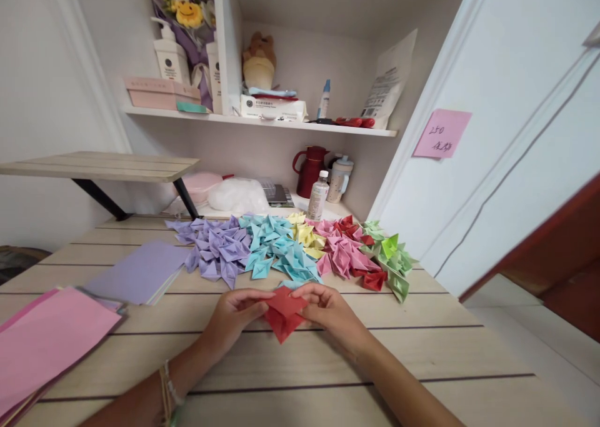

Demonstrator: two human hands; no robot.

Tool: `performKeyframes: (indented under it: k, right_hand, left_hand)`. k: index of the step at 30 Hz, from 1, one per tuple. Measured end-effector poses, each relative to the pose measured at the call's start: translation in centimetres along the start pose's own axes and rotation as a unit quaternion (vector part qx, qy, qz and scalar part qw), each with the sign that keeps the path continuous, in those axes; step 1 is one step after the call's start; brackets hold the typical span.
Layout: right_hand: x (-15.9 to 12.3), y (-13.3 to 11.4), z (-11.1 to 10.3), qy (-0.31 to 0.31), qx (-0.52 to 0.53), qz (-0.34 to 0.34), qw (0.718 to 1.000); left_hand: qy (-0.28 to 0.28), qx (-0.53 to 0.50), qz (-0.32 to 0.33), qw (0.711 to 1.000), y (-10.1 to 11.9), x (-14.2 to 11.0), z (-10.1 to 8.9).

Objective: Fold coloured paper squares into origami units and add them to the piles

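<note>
A partly folded red origami paper [283, 314] is held just above the table between both hands, its pointed corner toward me. My left hand [237, 314] pinches its left side between thumb and fingers. On the opposite side, my right hand [330, 311] grips the edge in the same way. Just beyond lie heaps of folded paper pieces: purple ones [218, 249], light blue ones [285, 246], yellow ones [307, 234], pink ones [344, 252], red ones [375, 281] and green ones [398, 258].
Pink paper sheets [51, 339] and a purple sheet stack [140, 271] lie on the slatted wooden table [262, 377] at left. A small raised stand [103, 164] is behind them. A bottle [319, 195], a red jug [310, 172] and a cup [340, 180] stand at the back beneath a shelf [262, 122].
</note>
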State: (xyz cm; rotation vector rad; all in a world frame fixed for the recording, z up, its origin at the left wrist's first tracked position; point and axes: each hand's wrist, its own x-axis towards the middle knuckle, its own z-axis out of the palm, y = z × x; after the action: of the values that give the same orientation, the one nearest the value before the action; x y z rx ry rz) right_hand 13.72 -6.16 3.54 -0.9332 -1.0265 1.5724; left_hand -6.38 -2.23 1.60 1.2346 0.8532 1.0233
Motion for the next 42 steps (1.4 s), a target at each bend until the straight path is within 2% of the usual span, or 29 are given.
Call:
performKeyframes:
  k: [4, 10, 13, 16, 20, 22, 25, 27, 29, 33, 38, 42]
  right_hand:
    - [0.2, 0.2, -0.1, 0.008, -0.016, -0.018, 1.0]
    - [0.7, 0.8, -0.1, 0.058, -0.024, -0.077, 0.995]
    - [0.6, 1.0, -0.1, 0.053, -0.062, -0.098, 0.992]
    - [0.5, 1.3, -0.2, 0.026, -0.108, -0.082, 0.99]
    - [0.6, 1.8, -0.4, 0.021, -0.155, -0.077, 0.985]
    - [0.5, 1.6, -0.4, 0.046, -0.226, -0.12, 0.966]
    - [0.1, 0.9, -0.4, 0.08, -0.375, -0.199, 0.902]
    - [-0.2, 0.4, -0.2, 0.073, -0.436, -0.225, 0.868]
    - [-0.4, 0.1, 0.0, 0.052, -0.451, -0.239, 0.858]
    - [-0.5, 0.2, 0.4, 0.033, -0.435, -0.257, 0.862]
    - [-0.5, 0.8, 0.8, 0.03, -0.431, -0.207, 0.878]
    - [-0.3, 1.2, 0.6, 0.044, -0.427, -0.176, 0.886]
  left_hand:
    - [0.019, 0.029, 0.026, 0.999, 0.0, 0.2, -0.1]
    - [0.037, 0.07, 0.036, 0.996, 0.1, -0.1, 0.5]
    - [0.051, 0.073, 0.059, 0.994, 0.1, 0.0, 0.5]
    - [0.062, 0.103, 0.071, 0.99, 0.2, -0.1, 0.3]
    - [0.02, 0.089, 0.054, 0.994, 0.2, -0.2, 0.4]
    - [-0.011, 0.067, 0.046, 0.997, -0.1, -0.2, 0.5]
    - [-0.011, 0.08, 0.049, 0.996, -0.6, -0.1, 0.5]
    - [0.004, 0.101, 0.035, 0.994, -0.8, -0.1, 0.5]
    - [0.004, 0.096, 0.01, 0.995, -0.6, -0.1, 0.5]
    - [-0.022, 0.059, 0.014, 0.998, 0.2, -0.4, 0.8]
    - [-0.002, 0.088, 0.032, 0.996, 0.3, -0.5, 1.0]
    - [-0.026, 0.079, 0.027, 0.996, -0.2, -0.4, 0.8]
